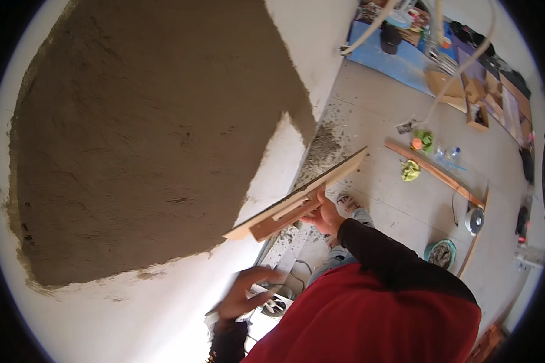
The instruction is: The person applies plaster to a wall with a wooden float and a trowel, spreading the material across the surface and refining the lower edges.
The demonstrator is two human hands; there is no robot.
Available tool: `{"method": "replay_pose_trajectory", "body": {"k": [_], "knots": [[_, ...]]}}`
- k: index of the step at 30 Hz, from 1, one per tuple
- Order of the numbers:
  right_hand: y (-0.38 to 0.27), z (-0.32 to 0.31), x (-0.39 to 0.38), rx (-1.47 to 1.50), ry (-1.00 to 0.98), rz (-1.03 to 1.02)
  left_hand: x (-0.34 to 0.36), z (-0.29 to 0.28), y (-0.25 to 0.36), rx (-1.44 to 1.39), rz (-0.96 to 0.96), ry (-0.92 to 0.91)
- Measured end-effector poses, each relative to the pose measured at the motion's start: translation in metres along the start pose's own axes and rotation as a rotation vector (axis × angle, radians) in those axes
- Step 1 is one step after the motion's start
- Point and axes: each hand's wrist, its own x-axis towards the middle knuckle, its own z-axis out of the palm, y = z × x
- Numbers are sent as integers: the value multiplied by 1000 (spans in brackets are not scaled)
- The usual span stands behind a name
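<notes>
My right hand [327,218] is closed round the handle of a long wooden plastering float [284,219]. The float slants from lower left to upper right, its far face turned toward the wall and its lower left end close to it; I cannot tell whether they touch. A large patch of wet grey-brown plaster [139,139] covers much of the white wall [133,314], with a rough edge and a few dents. Below the float my left hand [243,294] is slightly smeared by motion, thumb and fingers apart, holding nothing.
Plaster crumbs [324,145] lie on the floor along the wall's foot. To the right are a wooden plank [436,171], a teal bucket [431,249] of grey mix and a round metal-rimmed object [475,220]. Cardboard boxes [447,88] and clutter stand farther back. Cables lie below my left hand.
</notes>
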Motion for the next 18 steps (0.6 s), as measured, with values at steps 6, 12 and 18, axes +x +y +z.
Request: {"method": "replay_pose_trajectory", "body": {"k": [6, 12, 18], "knots": [[36, -25, -70, 267, -140, -77, 33, 149, -153, -1178, -381, 213], [50, -98, -149, 411, 2, -180, 48, 186, -127, -1031, -140, 41], [47, -191, -229, 398, -43, -277, 83, 273, -85, -1077, -281, -126]]}}
